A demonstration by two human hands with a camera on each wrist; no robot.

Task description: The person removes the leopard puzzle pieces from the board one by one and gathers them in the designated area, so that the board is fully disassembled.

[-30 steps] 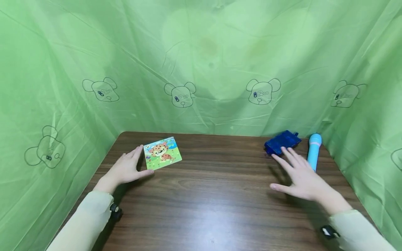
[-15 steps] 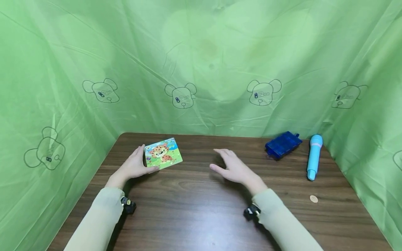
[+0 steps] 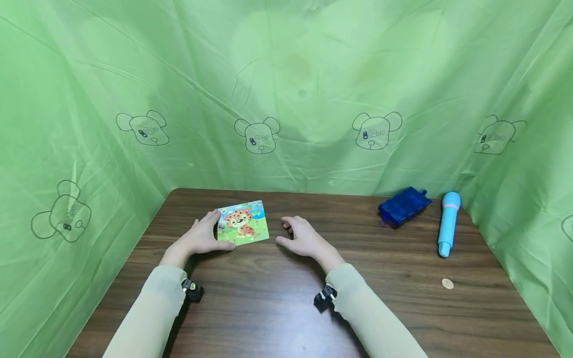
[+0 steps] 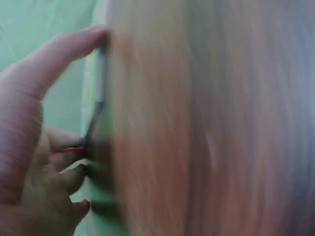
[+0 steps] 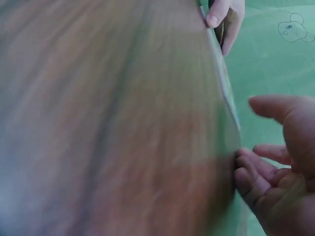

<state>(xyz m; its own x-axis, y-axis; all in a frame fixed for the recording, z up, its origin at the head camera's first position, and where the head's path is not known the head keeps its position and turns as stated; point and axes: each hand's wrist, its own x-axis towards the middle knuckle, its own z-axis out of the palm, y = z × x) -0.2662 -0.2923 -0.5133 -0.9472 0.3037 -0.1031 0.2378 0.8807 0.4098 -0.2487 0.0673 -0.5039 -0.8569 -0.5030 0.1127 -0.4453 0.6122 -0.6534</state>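
Observation:
A flat, roughly square picture card (image 3: 243, 223) with a cartoon leopard lies towards the left of the table. My left hand (image 3: 199, 238) grips its left side, thumb at the near edge and fingers at the far left corner. Blur in the left wrist view leaves only the card's thin edge (image 4: 102, 73) visible by the thumb. To the right of the card, my right hand (image 3: 306, 241) hovers with loosely bent fingers and holds nothing. A small gap separates its fingertips from the card in the head view.
On the right of the wooden table (image 3: 277, 308) lie a translucent blue case (image 3: 404, 206) and a light blue toy microphone (image 3: 448, 223). Nearer me is a small pale oval disc (image 3: 447, 284). Green curtain (image 3: 313, 99) surrounds the back and sides.
My right hand has swept left from beside the blue case to near the card, uncovering the microphone and pale disc. My left hand has taken hold of the card and shifted it slightly right.

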